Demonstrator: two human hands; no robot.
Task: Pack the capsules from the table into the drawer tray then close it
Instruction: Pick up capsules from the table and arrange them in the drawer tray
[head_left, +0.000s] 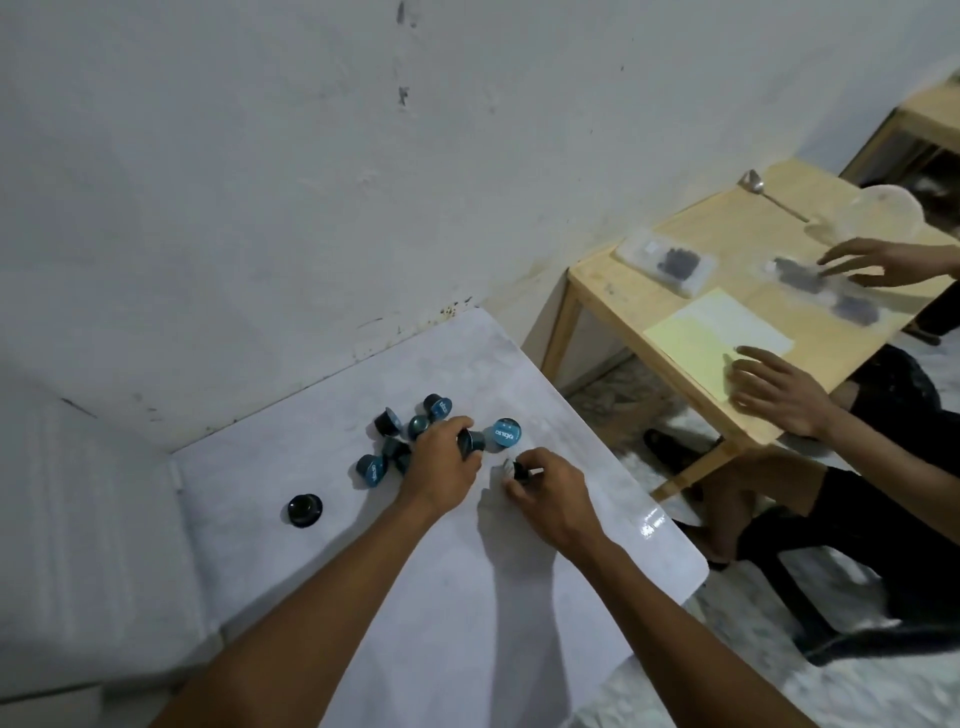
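Several dark blue capsules (410, 434) with blue foil lids lie clustered on the white table (467, 597), near its far side. One capsule (305, 510) sits alone to the left, upside down. My left hand (441, 465) is over the cluster, fingers closed around a capsule (471, 441). Just to its right, my right hand (548, 491) pinches another dark capsule (519, 469) between its fingertips. A capsule with its blue lid facing up (505, 433) lies beside my left fingers. No drawer or tray is in view.
A white wall runs behind the table. To the right stands a wooden table (602, 275) with a spoon (769, 195), a clear bowl (878, 215), plastic bags and paper; another person's hands (779, 395) rest on it and their legs fill the floor beside my table.
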